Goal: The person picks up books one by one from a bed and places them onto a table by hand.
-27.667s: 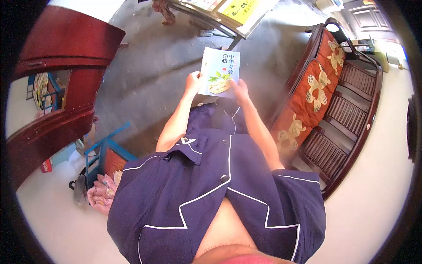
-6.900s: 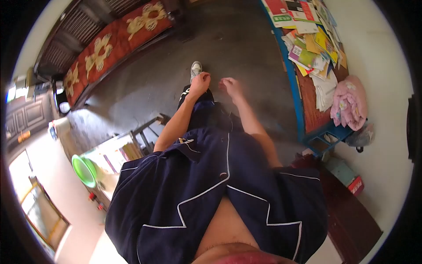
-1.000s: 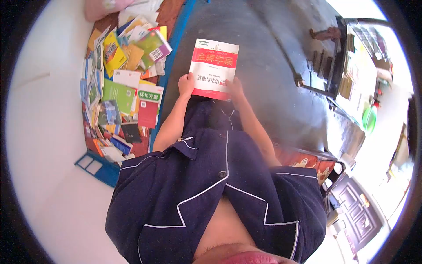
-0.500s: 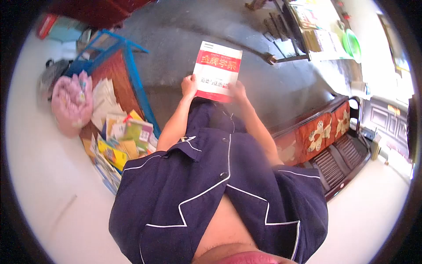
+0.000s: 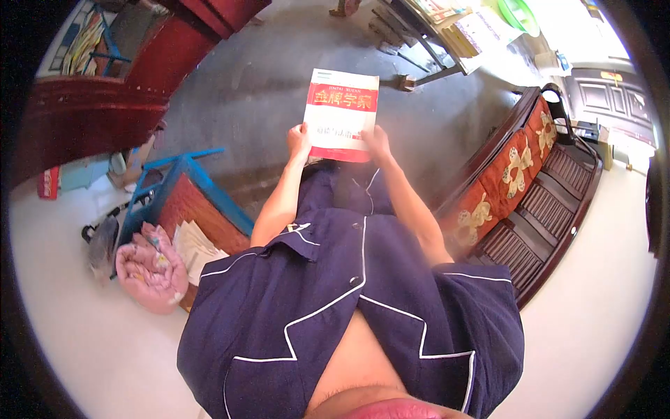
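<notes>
A red and white paperback book (image 5: 340, 119) with Chinese characters on its cover is held upright in front of my body, its cover facing me. My left hand (image 5: 299, 142) grips the lower left edge, thumb on the front. On the lower right edge, my right hand (image 5: 377, 144) pinches the book and looks slightly blurred. The fingers behind the book are hidden.
To the right stands a dark wooden bench (image 5: 537, 209) with orange patterned cloth. A table (image 5: 447, 70) bearing papers and a green basin (image 5: 518, 15) is beyond. At left are a blue-framed piece (image 5: 209, 192), a rolled pink quilt (image 5: 150, 269) and dark red furniture (image 5: 91, 126).
My view has turned, so the bench shows more fully and the dark red furniture fills more of the upper left. The loose books at left are largely out of sight. Both hands keep holding the book.
</notes>
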Demonstrator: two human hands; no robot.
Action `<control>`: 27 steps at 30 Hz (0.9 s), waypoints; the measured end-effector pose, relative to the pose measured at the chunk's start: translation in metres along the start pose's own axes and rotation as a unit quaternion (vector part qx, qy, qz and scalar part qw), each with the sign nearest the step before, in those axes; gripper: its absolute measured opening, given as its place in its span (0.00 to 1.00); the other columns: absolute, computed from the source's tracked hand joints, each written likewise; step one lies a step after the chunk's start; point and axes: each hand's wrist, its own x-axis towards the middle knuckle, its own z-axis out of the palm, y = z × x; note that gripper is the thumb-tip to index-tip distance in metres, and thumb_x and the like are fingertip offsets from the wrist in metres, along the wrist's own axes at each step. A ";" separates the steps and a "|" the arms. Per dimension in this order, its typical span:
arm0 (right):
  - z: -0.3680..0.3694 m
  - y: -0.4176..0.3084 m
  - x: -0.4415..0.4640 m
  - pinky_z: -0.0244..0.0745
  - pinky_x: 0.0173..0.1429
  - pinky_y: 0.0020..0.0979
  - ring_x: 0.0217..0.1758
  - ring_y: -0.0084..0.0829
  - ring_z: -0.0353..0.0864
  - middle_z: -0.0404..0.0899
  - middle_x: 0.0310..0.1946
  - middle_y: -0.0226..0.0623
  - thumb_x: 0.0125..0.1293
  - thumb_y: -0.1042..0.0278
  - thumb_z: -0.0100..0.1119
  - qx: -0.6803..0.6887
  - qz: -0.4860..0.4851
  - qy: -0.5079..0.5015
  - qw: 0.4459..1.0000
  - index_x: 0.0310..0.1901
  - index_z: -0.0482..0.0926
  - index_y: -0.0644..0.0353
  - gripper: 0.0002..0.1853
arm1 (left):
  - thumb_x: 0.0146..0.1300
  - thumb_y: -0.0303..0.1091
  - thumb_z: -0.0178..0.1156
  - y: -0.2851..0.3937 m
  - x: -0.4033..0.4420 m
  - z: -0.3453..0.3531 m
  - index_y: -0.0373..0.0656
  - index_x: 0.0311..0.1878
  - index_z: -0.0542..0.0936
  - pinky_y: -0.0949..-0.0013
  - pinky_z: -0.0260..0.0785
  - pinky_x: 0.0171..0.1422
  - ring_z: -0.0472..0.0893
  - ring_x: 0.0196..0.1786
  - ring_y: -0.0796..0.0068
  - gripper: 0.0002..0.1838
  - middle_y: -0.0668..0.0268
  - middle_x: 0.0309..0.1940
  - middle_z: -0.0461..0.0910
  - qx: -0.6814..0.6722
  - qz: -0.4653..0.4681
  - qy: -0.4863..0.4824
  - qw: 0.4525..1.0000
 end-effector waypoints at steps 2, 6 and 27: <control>0.002 0.002 0.018 0.74 0.43 0.30 0.40 0.29 0.77 0.78 0.39 0.42 0.61 0.74 0.54 0.039 -0.018 0.010 0.999 0.46 0.71 0.68 0.13 | 0.62 0.47 0.48 0.009 0.022 0.004 0.33 0.32 0.80 0.55 0.68 0.37 0.80 0.34 0.50 0.23 0.47 0.27 0.79 0.014 -0.001 -0.025 1.000; 0.009 -0.035 0.045 0.73 0.45 0.32 0.40 0.29 0.76 0.77 0.39 0.42 0.59 0.69 0.52 0.076 -0.009 0.033 0.997 0.48 0.71 0.71 0.18 | 0.62 0.46 0.48 0.039 0.067 0.007 0.33 0.32 0.80 0.55 0.68 0.38 0.80 0.35 0.50 0.23 0.47 0.27 0.79 0.020 -0.010 -0.045 0.999; -0.084 -0.162 0.301 0.73 0.41 0.27 0.38 0.24 0.76 0.78 0.37 0.38 0.61 0.75 0.55 0.127 -0.019 0.050 0.990 0.43 0.71 0.65 0.10 | 0.63 0.46 0.48 0.235 0.280 0.117 0.34 0.32 0.79 0.52 0.67 0.38 0.77 0.35 0.45 0.22 0.47 0.29 0.78 0.049 0.095 -0.009 0.994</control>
